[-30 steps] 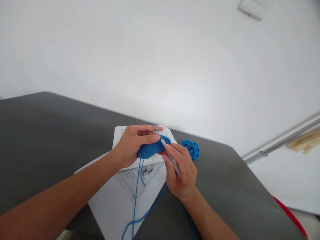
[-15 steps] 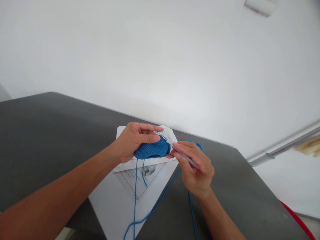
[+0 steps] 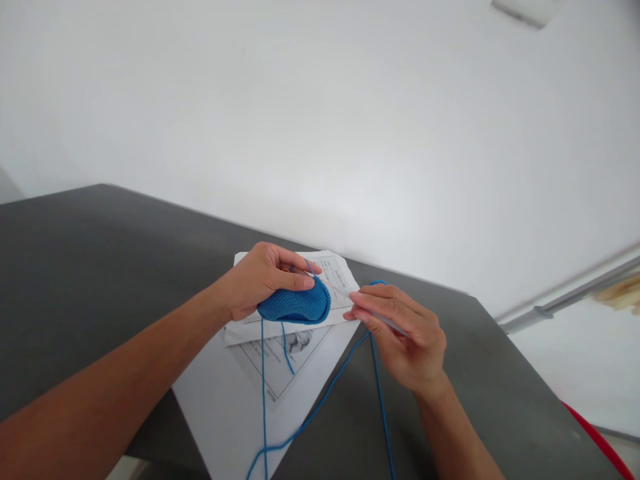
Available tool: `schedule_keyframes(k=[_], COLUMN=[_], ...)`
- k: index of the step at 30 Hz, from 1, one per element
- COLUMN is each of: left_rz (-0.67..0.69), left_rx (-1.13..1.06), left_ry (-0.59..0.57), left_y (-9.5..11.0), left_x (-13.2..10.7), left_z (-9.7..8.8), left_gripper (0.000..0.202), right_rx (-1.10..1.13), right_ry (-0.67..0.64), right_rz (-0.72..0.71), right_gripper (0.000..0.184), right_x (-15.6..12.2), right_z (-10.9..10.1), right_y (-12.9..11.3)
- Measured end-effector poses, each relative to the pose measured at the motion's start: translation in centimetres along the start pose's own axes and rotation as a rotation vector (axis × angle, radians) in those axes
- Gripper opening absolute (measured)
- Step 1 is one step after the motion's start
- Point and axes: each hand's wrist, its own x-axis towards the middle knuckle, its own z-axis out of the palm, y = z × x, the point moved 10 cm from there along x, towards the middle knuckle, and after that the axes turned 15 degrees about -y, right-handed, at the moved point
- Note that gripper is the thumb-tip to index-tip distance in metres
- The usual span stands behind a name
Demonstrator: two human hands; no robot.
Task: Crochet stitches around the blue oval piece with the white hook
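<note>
My left hand (image 3: 273,277) grips a blue crocheted piece (image 3: 295,303), thumb on its upper edge, with a strand of blue yarn running over the index finger. A small orange bit shows between the fingers. In my right hand (image 3: 400,327) a slim grey crochet hook (image 3: 383,320) is pinched like a pen, its tip pointing left, a short way apart from the crocheted piece. Blue yarn (image 3: 320,400) hangs below the piece and loops across the paper and table. More blue yarn shows behind my right hand, mostly hidden.
Printed sheets of paper (image 3: 220,407) lie under my hands on the dark grey table (image 3: 125,267). A white wall (image 3: 320,120) rises behind the table. To the right are a grey pole (image 3: 575,297) and a red strip (image 3: 595,437).
My right hand has moved right, taking the hook out of contact with the crocheted piece. My left hand and the piece have shifted slightly left and the piece has tilted.
</note>
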Motion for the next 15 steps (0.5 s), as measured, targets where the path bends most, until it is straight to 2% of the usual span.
schedule_keyframes(k=[5,8,15], left_rz=[0.015,0.01,-0.003], left_rx=[0.142,0.191,0.209], left_ry=[-0.03,-0.052,-0.081], left_y=[0.4,0.5,0.3], left_x=[0.1,0.2,0.2], left_z=[-0.1,-0.1,0.0], left_gripper=[0.013,0.014,0.018], right_rx=[-0.024,0.006,0.397], right_ry=[-0.038,-0.046,0.056], right_rz=[-0.026,0.01,0.142], right_gripper=[0.033,0.032,0.029], right_x=[0.5,0.4,-0.1], right_z=[-0.3,-0.3,0.5], right_y=[-0.5,-0.1,2.1])
